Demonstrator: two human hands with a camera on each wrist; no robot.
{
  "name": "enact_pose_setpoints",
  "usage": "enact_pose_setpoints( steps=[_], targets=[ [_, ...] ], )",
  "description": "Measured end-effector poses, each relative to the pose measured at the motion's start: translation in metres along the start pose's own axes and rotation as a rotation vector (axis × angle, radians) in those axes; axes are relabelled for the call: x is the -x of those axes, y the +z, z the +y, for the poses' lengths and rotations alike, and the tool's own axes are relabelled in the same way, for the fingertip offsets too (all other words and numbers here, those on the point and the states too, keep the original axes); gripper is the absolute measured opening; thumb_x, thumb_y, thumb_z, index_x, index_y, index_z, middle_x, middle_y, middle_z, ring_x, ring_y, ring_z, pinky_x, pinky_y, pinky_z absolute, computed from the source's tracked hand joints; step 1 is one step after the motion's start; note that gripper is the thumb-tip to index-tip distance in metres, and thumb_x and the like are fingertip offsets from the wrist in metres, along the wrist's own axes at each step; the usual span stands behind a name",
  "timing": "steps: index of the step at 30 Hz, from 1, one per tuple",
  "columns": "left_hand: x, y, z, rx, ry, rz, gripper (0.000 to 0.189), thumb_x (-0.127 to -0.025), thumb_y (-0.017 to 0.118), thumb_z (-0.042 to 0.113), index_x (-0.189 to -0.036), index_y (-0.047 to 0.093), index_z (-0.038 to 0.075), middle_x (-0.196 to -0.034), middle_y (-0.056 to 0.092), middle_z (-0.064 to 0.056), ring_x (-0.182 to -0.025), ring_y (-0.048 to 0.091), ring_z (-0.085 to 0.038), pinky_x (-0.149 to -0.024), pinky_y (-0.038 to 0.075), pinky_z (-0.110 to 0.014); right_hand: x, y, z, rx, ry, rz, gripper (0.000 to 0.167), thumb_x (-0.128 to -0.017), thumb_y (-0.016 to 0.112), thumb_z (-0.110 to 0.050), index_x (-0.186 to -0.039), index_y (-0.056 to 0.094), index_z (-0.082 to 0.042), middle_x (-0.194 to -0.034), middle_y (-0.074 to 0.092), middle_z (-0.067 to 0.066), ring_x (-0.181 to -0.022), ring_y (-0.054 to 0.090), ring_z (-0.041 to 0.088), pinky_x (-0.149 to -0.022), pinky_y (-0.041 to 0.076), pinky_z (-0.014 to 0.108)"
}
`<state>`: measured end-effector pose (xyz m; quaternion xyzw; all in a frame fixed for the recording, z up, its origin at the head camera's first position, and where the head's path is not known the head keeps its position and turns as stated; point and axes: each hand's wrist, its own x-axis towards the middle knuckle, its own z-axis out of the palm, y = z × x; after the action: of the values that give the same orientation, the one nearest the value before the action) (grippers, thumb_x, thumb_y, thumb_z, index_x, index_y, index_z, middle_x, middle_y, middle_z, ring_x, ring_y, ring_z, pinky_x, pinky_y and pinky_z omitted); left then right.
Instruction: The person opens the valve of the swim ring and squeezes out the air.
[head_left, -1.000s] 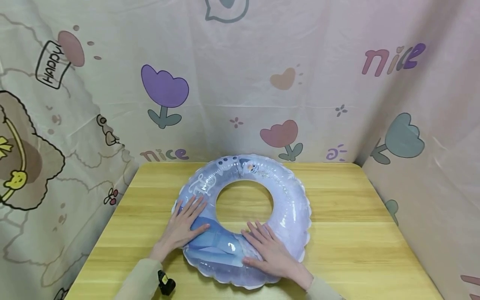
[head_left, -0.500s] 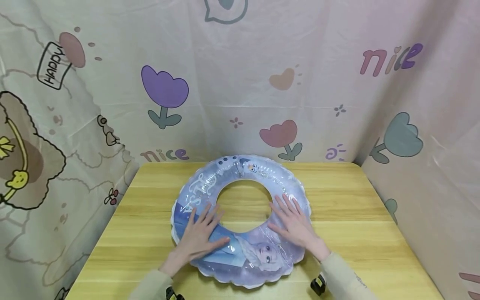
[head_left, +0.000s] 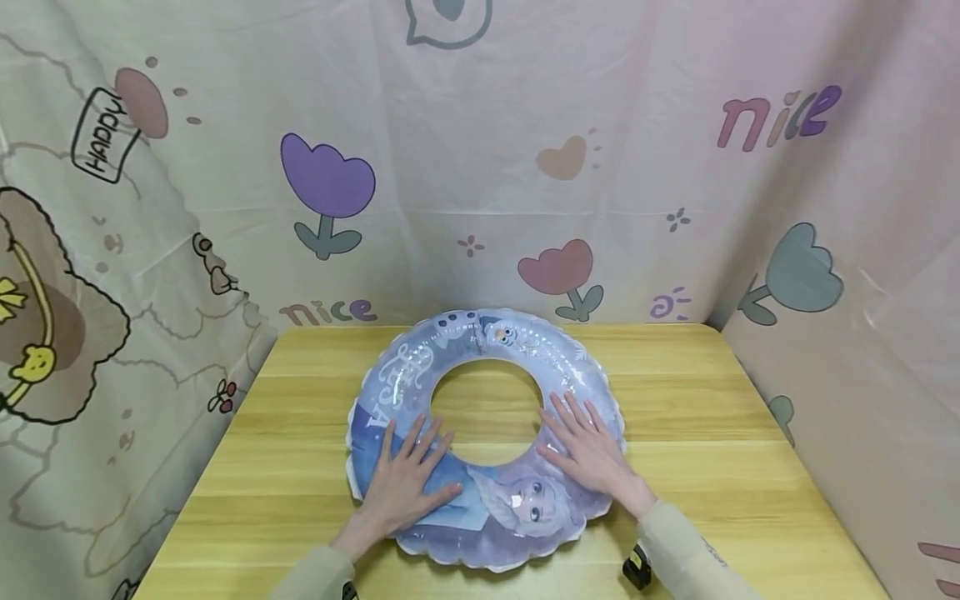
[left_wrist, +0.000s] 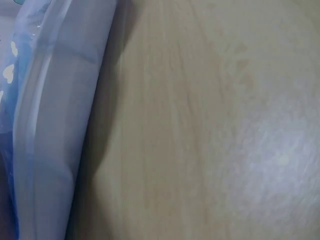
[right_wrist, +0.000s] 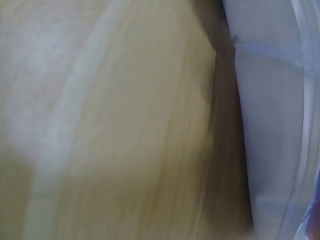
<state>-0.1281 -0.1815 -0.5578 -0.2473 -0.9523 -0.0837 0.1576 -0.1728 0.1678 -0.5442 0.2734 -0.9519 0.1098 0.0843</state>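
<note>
On the bench, over the flat-lying inflatable ring, the right grip has moved toward its right side, the left grip slightly inward. Both are wide, spread upon it, grasping nothing; uneven pressing could probably make it slide.

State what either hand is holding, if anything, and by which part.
Nothing is held: left hand and right hand rest, fingers spread, on the inflatable swim ring.

The inflatable ring reads "ELSA", the backdrop "HAPPY" and, twice, "nice".
</note>
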Motion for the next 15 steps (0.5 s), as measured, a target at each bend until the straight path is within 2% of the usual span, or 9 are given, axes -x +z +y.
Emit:
enact_pose_setpoints(
  steps=[6, 15],
  targets=[
    [0.0015, 0.0033, -0.0002, 0.005, -0.005, -0.005, 0.092, -0.092, 0.022, 0.083, -0.155, 0.042, 0.019, -0.166, 0.033, -0.008, -0.155, 0.026, -0.035, -0.122, 0.003, -0.068, 0.0002, 0.0015, -0.0015, -0.006, -0.001, 0.002, 0.066, -0.100, 0.049, -0.052, -0.156, 0.039, -0.017, -0.168, 0.025, 0.012, -0.157, 0.019, 0.037, -0.126, 0.012, 0.060],
    [0.0007, 0.0056, -0.0005, 0.027, -0.015, -0.021, 0.087, -0.093, 0.031, 0.079, -0.156, 0.040, 0.019, -0.167, 0.031, -0.007, -0.155, 0.024, -0.034, -0.123, -0.001, -0.065, 0.0005, 0.0044, -0.0017, -0.028, 0.011, 0.008, 0.065, -0.101, 0.048, -0.051, -0.155, 0.040, -0.016, -0.168, 0.024, 0.012, -0.157, 0.018, 0.038, -0.126, 0.011, 0.061]
  ],
)
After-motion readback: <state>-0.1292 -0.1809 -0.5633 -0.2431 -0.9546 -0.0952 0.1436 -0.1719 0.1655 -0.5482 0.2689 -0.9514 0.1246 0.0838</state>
